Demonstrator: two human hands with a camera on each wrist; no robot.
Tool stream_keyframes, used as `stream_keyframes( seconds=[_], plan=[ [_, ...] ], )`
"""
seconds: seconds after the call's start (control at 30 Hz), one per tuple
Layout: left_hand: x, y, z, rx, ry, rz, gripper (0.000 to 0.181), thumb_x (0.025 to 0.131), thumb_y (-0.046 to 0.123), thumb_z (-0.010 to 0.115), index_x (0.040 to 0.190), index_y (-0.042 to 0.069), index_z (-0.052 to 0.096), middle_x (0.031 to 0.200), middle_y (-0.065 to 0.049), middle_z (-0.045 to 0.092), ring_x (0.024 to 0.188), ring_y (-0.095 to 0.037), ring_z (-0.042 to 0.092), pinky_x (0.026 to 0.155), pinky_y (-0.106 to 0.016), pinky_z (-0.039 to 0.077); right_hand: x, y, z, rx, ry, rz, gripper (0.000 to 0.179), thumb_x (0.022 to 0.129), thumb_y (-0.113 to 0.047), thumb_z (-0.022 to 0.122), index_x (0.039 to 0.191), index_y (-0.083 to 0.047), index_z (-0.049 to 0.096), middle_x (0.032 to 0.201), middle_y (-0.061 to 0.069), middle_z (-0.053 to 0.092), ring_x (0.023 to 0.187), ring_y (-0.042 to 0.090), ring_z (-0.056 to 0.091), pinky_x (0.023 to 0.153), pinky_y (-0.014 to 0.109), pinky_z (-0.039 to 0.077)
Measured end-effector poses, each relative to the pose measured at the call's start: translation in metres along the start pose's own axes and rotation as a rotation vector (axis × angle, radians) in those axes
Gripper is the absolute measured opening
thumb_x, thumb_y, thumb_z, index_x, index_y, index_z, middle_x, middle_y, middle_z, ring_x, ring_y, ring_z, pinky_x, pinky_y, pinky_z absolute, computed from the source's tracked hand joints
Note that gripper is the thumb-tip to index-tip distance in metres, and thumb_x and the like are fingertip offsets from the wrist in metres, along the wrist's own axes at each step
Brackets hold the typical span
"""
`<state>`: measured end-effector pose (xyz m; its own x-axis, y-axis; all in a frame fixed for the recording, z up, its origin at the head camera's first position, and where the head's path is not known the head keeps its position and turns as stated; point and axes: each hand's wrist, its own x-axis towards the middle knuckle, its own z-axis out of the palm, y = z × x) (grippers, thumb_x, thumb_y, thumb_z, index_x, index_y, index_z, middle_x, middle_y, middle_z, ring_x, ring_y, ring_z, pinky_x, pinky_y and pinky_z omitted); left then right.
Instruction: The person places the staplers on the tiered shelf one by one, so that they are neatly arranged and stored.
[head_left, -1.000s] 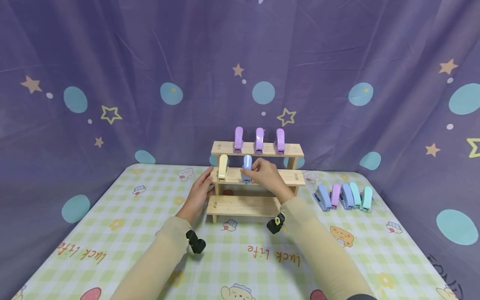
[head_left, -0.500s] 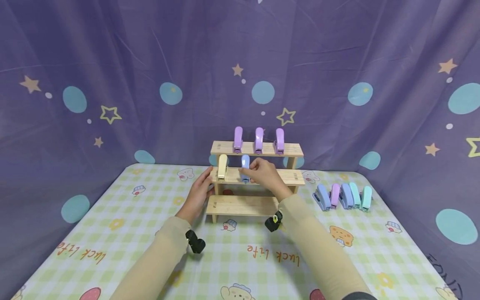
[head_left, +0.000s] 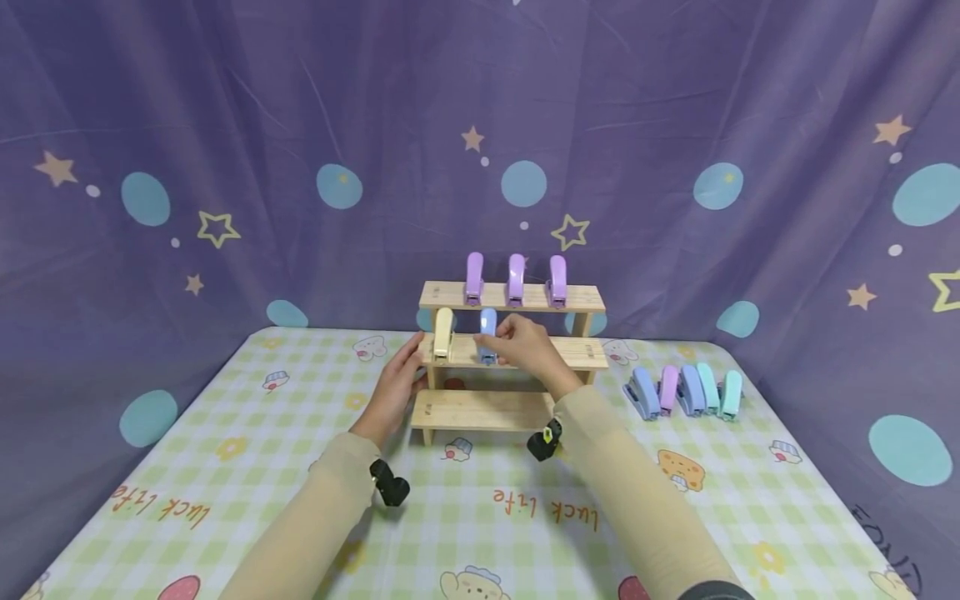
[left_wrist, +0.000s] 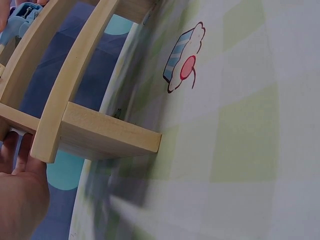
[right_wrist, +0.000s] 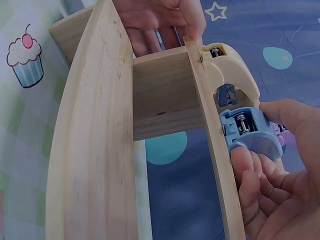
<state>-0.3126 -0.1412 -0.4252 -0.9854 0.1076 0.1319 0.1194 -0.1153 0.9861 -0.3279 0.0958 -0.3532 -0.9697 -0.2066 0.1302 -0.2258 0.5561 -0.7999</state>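
My right hand (head_left: 528, 346) pinches a light blue stapler (head_left: 487, 325) between thumb and fingers. It stands on the middle step of a three-step wooden display stand (head_left: 480, 410), nose toward me. In the right wrist view the thumb lies on one side of the blue stapler (right_wrist: 252, 131) and curled fingers on the other. A cream-yellow stapler (head_left: 443, 332) stands to its left, a small gap between them. My left hand (head_left: 392, 387) grips the stand's left end at the middle step; in the left wrist view its fingertips (left_wrist: 22, 150) are partly hidden behind the wood.
Three purple staplers (head_left: 515, 279) line the top step. On the right of the checked tablecloth (head_left: 465, 475) stands a row of several staplers: blue (head_left: 642, 393), pinkish purple (head_left: 667, 389), another blue, and mint green (head_left: 731, 395). A purple curtain (head_left: 420, 100) hangs behind the table.
The right hand has shifted the blue stapler slightly left along the middle step, nearer the yellow one. The left hand keeps its place on the stand.
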Motion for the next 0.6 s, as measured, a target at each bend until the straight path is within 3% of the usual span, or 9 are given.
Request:
stream_keyframes(
  seconds=[0.23,0.4,0.6],
  plan=[
    [-0.005,0.012,0.002,-0.018,-0.008,-0.027,0.051,0.111,0.021,0.038,0.16,0.015,0.026,0.161,-0.011,0.029,0.142,-0.031,0.033,0.117,-0.048,0.03,-0.001,-0.004,0.001,0.008,-0.002,0.002,0.046,0.09,-0.051,0.073,0.094,-0.008,0.056,0.088,0.007,0.064,0.083,0.03,0.071,0.069,0.035,0.054],
    [-0.012,0.022,0.006,-0.013,-0.006,-0.03,0.051,0.111,0.019,0.038,0.16,0.012,0.026,0.16,-0.013,0.029,0.142,-0.032,0.034,0.117,-0.047,0.031,-0.004,-0.004,-0.001,0.016,-0.006,0.012,0.046,0.09,-0.053,0.071,0.101,-0.01,0.058,0.09,0.006,0.066,0.085,0.03,0.071,0.074,0.038,0.055],
    [-0.006,0.013,0.004,-0.035,0.002,-0.025,0.051,0.111,0.019,0.038,0.16,0.012,0.027,0.16,-0.012,0.03,0.142,-0.032,0.034,0.117,-0.047,0.031,-0.011,0.002,-0.009,0.005,-0.006,-0.002,0.047,0.09,-0.055,0.069,0.109,-0.013,0.06,0.093,0.005,0.067,0.085,0.027,0.071,0.076,0.041,0.057]
  ],
)
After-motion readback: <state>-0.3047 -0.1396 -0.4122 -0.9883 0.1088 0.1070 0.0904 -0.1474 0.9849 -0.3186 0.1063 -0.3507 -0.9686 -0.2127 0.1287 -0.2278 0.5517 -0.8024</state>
